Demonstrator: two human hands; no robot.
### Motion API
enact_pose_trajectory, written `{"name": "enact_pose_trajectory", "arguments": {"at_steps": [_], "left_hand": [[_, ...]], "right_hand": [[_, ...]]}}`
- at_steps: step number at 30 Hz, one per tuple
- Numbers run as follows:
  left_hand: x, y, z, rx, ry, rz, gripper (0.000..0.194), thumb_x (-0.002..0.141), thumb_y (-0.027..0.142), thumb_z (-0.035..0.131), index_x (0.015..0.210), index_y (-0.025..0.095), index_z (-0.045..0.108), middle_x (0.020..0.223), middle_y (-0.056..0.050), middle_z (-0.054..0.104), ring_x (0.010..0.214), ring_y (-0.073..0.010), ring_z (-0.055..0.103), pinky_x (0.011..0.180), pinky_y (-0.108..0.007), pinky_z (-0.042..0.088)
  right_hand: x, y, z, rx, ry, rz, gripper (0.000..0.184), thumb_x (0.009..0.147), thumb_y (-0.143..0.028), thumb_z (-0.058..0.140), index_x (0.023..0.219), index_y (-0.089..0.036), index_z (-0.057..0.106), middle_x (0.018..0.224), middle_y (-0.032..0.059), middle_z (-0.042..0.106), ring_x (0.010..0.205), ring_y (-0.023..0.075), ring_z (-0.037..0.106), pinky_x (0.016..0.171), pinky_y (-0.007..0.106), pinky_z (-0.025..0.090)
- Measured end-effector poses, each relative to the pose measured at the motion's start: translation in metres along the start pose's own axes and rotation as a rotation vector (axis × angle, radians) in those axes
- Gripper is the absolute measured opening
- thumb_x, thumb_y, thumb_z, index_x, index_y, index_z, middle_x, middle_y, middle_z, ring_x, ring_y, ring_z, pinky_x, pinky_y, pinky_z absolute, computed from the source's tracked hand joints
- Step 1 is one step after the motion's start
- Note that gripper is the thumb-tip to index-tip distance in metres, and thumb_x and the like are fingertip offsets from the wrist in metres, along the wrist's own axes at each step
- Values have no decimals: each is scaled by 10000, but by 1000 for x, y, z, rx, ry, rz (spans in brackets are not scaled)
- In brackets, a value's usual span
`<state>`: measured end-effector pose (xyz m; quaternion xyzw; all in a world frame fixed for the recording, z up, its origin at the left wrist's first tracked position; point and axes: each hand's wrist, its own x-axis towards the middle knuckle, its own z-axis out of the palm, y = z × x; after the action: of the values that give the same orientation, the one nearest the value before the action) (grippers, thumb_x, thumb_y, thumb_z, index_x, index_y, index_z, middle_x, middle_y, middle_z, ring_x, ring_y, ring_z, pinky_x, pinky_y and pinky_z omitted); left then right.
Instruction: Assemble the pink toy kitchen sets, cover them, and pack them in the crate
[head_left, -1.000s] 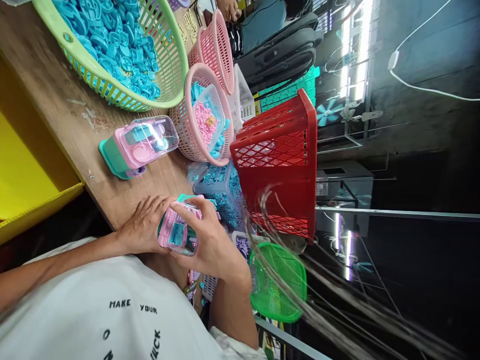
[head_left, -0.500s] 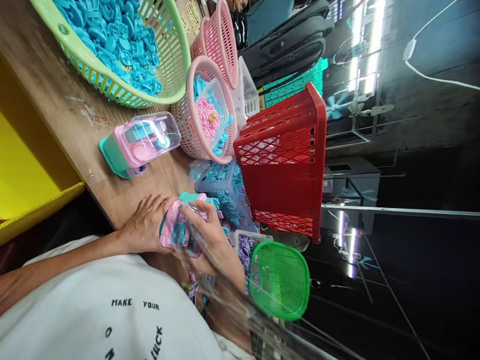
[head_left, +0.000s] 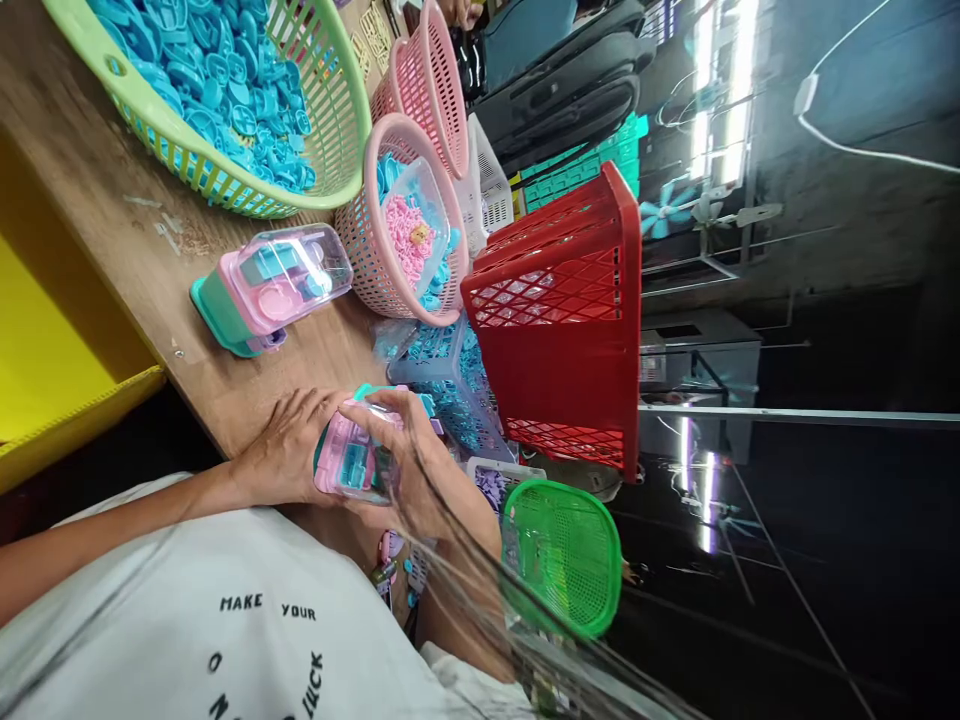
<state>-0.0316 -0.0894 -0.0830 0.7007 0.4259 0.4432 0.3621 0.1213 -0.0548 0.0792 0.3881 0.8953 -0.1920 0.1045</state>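
Note:
A pink and teal toy (head_left: 347,455) with a clear cover and blue parts inside is held between both my hands, low over the wooden table. My left hand (head_left: 289,445) is wrapped around its teal base side. My right hand (head_left: 431,470) grips the clear-covered end, its fingers bent over the upper side. A similar covered toy (head_left: 259,290) lies on the table farther along. Just beyond my right hand, more teal and pink toy parts (head_left: 427,405) show partly. Dark blurred strands cross in front of my right forearm.
A light green basket (head_left: 330,140) holds many blue parts. Pink baskets (head_left: 356,245), one with a tub of pink pieces, stand beside it. A red crate (head_left: 562,370), a translucent blue bin (head_left: 431,370) and a green basket (head_left: 611,560) line the far side. A yellow box (head_left: 60,330) adjoins the table edge.
The view has shifted slightly. My right hand's fingers have moved a little over the held toy, whose clear cover now shows more plainly. My left hand stays on the toy.

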Motion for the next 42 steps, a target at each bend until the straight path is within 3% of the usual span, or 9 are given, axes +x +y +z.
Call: {"name": "enact_pose_trajectory", "arguments": {"at_steps": [10, 19, 22, 25, 29, 31, 34, 39, 42], "left_hand": [[-2, -10, -2, 45, 34, 70, 1231, 589, 659, 855, 1561, 163, 283, 1466, -204, 507, 1332, -401, 497, 1142, -546, 400], [-11, 0, -25, 216, 127, 16, 1030, 864, 556, 681, 1626, 311, 33, 1558, -144, 461, 1378, -377, 497, 1149, -587, 444], [-1, 3, -24, 320, 259, -10, 1006, 921, 577, 613, 1643, 251, -9, 1579, -179, 407, 1438, -377, 444, 1167, -623, 424], [10, 3, -24, 491, 344, 40, 998, 915, 627, 584, 1639, 148, 91, 1621, -210, 316, 1482, -435, 365, 1164, -713, 354], [17, 2, -25, 666, 339, 224, 945, 869, 462, 678, 1640, 242, 177, 1645, -172, 248, 1470, -459, 353, 1155, -725, 351], [22, 1, -23, 637, 381, 330, 908, 820, 385, 728, 1615, 307, 297, 1625, -141, 295, 1431, -466, 388, 1121, -725, 394], [36, 5, -16, 513, 268, 447, 920, 807, 306, 724, 1610, 425, 293, 1609, -71, 372, 1387, -434, 459, 1089, -692, 444], [76, 54, 22, 376, 111, 708, 891, 837, 215, 701, 1604, 408, 291, 1517, -79, 490, 1380, -382, 485, 1118, -638, 440], [103, 103, 66, 324, -108, 907, 656, 886, 163, 623, 1499, 281, 420, 1411, -130, 547, 1372, -350, 473, 1113, -575, 470]], "right_hand": [[-4, 5, 22, 99, 182, -4, 979, 684, -447, 876, 1542, -279, 436, 1496, 134, 411, 1436, 345, 413, 1200, 558, 412], [20, -8, 61, 143, 543, 199, 1021, 713, -459, 876, 1565, -206, 375, 1515, 171, 334, 1488, 305, 353, 1268, 478, 357], [50, -3, 58, 113, 615, 316, 1017, 750, -507, 859, 1582, -209, 355, 1533, 174, 343, 1510, 325, 325, 1282, 495, 339], [87, 12, 44, 76, 679, 426, 989, 838, -606, 763, 1618, -245, 273, 1567, 167, 331, 1543, 368, 280, 1276, 586, 305], [105, 16, 12, -5, 761, 618, 924, 909, -667, 652, 1606, -182, 287, 1583, 149, 343, 1547, 368, 284, 1249, 540, 347], [87, 15, -3, -94, 810, 602, 878, 942, -707, 565, 1604, -203, 285, 1596, 92, 347, 1557, 314, 264, 1256, 494, 343], [25, 31, -13, -200, 933, 649, 699, 1007, -665, 481, 1579, -287, 343, 1607, 25, 346, 1550, 227, 262, 1287, 457, 301], [-126, 100, 8, -92, 991, 1223, 405, 1023, -340, 563, 1376, -151, 619, 1465, 169, 486, 1418, 296, 429, 1240, 491, 345], [-191, 126, 34, -30, 919, 1412, 503, 937, -334, 682, 1400, -152, 613, 1497, 211, 470, 1417, 383, 411, 1142, 567, 416]]}}
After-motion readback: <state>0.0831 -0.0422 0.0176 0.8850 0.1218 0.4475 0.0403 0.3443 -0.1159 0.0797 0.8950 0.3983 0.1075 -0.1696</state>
